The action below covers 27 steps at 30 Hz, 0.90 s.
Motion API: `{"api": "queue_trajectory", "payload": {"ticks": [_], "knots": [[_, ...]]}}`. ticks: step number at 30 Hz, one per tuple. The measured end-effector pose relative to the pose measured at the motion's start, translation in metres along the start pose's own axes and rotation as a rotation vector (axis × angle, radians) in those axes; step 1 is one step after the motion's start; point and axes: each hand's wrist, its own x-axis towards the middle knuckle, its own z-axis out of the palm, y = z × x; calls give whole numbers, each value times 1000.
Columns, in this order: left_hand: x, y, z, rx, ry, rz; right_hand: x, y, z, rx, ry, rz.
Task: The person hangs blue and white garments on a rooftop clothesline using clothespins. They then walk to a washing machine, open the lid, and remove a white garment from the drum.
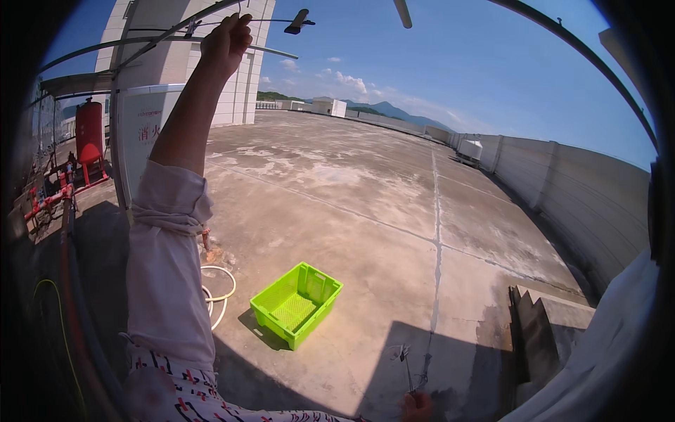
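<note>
My left hand (226, 41), raised high at the upper left, has its fingers closed on the middle of a clip hanger (271, 20) below its hook. A dark clip (299, 22) sits toward the hanger's right end, and another shows left of my hand. The hanger is close to the metal rails, but whether its hook rests on one I cannot tell. My right hand (418, 406) is low at the bottom edge, in shadow and partly cut off. It is closed on a second thin metal clip hanger (406, 366), which points up and away from me.
A bright green plastic crate (295, 306) stands on the concrete floor (351, 232), beside a coiled pale hose (223, 299). Metal rails (576, 46) arch overhead. Red tank (89, 133) and pipes are left, a parapet wall (576, 179) right. White fabric (605, 337) fills the lower right.
</note>
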Motion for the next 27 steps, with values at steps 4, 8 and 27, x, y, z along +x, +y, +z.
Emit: {"api": "queue_trajectory", "payload": {"ticks": [4, 8, 27], "knots": [[-57, -1, 35, 169, 172, 51, 39, -52, -18, 95, 152, -263], [-149, -34, 122, 293, -220, -418, 96, -140, -57, 143, 192, -539], [-265, -64, 269, 288, -656, -216, 205, -362, -77, -294, 369, -1384]]}}
